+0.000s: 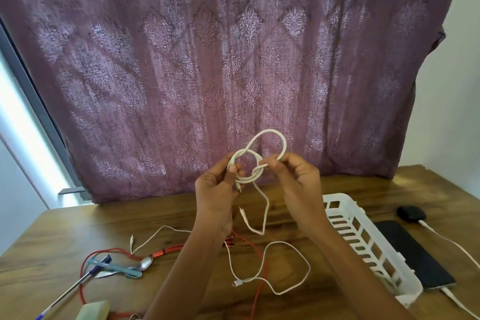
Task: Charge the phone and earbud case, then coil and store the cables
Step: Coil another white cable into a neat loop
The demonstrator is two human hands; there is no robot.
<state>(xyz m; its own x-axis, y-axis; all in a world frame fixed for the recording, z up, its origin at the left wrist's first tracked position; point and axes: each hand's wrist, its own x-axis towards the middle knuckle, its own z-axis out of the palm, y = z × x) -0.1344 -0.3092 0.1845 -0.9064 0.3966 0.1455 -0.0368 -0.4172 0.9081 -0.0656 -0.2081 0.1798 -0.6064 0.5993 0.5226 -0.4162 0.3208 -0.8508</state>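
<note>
at frame centre, my left hand (215, 191) and right hand (298, 176) are pinching a thin white cable (248, 179) into loops; at right, the flat black phone (413, 254) and rounded black earbud case (411, 213) are lying plugged in; storing is looking undone.

The curtain (207, 60) is dusty mauve, woven with paler lilac damask medallions in diamond rows; the coiled cable (270, 131) is white; the worktop (363, 189) is warm brown wood with darker streaked grain; a red cable (109, 250) and a loose white cable (306, 262) lie across it; the basket (345, 205) is white with slotted sides; the phone (415, 254) and earbud case (411, 213) are black, each with a white lead; one pen (114, 266) is teal; the spoon (145, 264) is silver; the wall (454, 86) is off-white.
</note>
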